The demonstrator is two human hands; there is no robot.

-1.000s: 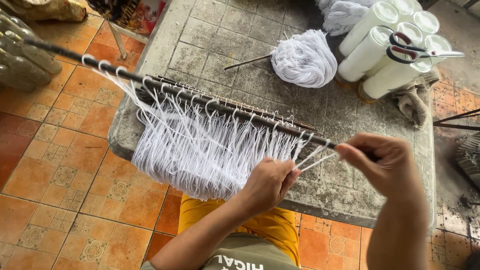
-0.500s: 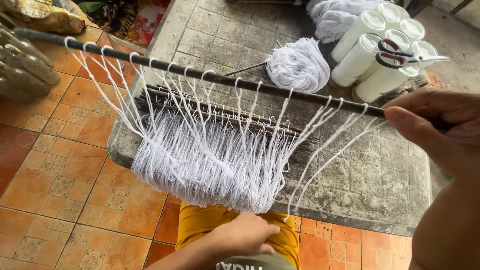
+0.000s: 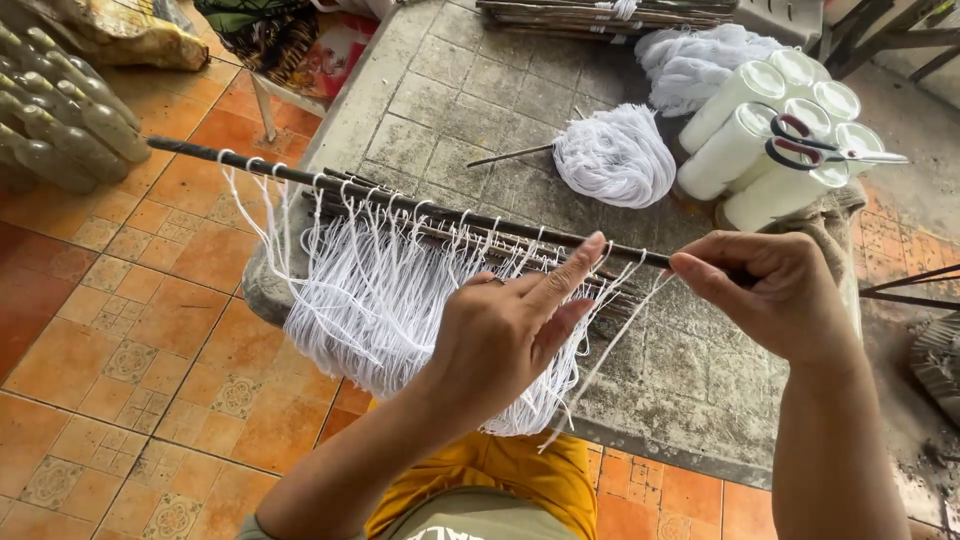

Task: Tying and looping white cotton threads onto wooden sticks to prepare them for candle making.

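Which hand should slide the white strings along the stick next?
Probably the left hand: its fingers already rest on the white strings at the stick, while the right hand grips the stick's end.

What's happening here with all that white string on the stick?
A person sits at a stone table working loops of white string along a thin dark rod. The right hand pinches the rod near its end, holding it above the table edge, while the left hand reaches up with its fingers at the strands hanging from it. Further back lie a bundle of white yarn, white cylinders and scissors resting on them.
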